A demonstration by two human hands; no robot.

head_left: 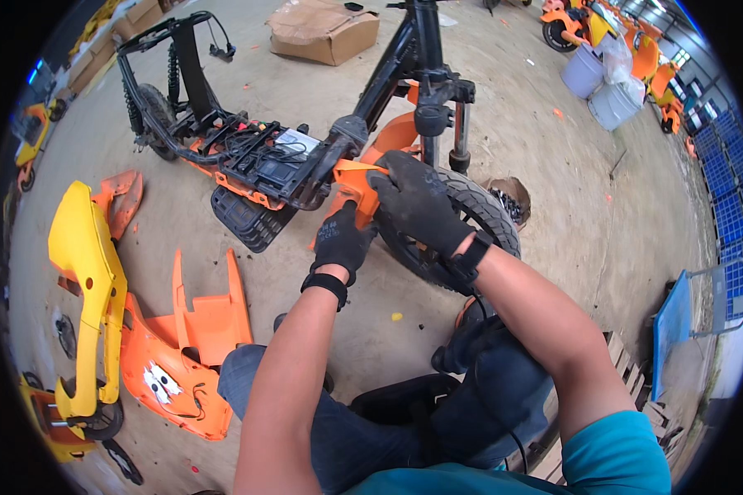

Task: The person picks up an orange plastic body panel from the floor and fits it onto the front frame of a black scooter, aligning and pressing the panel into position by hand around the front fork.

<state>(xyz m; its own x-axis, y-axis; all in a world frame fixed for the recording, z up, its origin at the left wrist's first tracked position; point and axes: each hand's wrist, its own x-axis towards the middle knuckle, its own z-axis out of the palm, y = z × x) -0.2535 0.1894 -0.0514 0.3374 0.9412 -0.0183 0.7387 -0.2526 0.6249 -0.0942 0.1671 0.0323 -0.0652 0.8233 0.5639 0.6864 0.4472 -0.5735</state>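
Both gloved hands are on an orange plastic panel beside the front wheel of a stripped scooter frame. My left hand, in a dark glove, closes on the panel's lower part from below. From the right, my right hand grips its upper edge, with the fingertips partly hidden. Whether the panel is fixed to the frame I cannot tell. Left of it lies the scooter's footboard area, with a black battery-like box and cables exposed.
An orange body panel and a yellow body panel lie on the concrete floor at left. A cardboard box sits at the far side. White buckets and a blue platform cart stand at right. Small parts fill a container by the wheel.
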